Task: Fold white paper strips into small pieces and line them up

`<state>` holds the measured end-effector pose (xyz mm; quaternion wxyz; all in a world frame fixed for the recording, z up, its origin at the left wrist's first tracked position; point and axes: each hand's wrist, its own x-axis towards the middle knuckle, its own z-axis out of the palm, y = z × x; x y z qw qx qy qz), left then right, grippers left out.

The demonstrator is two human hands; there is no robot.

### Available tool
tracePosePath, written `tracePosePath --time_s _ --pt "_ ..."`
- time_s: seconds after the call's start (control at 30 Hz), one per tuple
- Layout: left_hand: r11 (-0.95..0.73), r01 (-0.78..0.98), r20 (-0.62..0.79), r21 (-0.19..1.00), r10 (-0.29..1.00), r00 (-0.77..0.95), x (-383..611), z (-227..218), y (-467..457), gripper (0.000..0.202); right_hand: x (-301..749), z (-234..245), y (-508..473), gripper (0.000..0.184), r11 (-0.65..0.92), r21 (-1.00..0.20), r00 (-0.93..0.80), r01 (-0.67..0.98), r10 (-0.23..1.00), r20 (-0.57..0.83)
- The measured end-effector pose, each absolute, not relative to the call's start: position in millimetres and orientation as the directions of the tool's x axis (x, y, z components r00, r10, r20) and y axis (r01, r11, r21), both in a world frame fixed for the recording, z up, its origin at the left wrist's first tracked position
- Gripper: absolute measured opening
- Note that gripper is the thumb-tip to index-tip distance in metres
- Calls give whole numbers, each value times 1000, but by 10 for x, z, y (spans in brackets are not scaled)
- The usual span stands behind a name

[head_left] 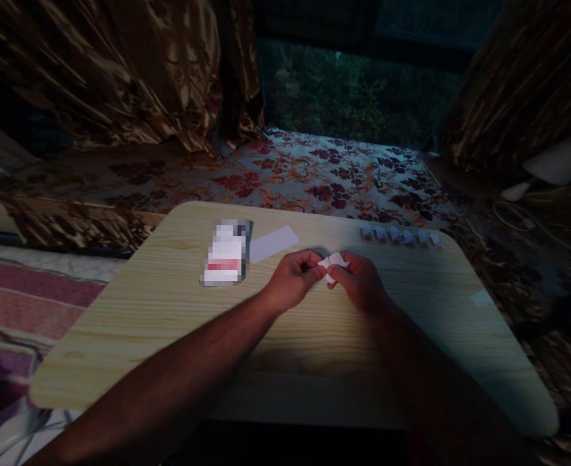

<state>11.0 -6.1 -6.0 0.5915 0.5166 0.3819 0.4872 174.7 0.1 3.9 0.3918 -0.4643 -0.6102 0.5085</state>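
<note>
Small white paper piece (333, 262) — folded, perhaps — pinched between left hand (292, 279) and right hand (362, 282).

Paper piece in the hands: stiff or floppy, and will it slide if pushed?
Probably light and thin: the paper piece is pinched by the fingers of the left hand and right hand alone. It likely creases easily; it already shows folds. On the smooth table it would probably slide, not roll.
</note>
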Motion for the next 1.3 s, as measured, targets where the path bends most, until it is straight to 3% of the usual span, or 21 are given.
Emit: tracePosePath --time_s 0.47,0.67,0.87,1.3 --pt "-45 -106 58 993 992 115 101 -109 -14 26 1779 -36 48 14 35 -959 -188 281 982 -19" --pt "-39 -108 51 993 992 112 107 -121 -6 26 1759 -52 38 17 29 -971 -182 238 983 -15" --pt "-77 -51 83 996 989 118 118 -91 -35 25 1759 -28 20 18 93 -944 -177 317 984 38" --pt "11 -222 33 975 981 189 85 -167 -10 24 1793 -9 10 16 186 -910 -240 371 966 100"
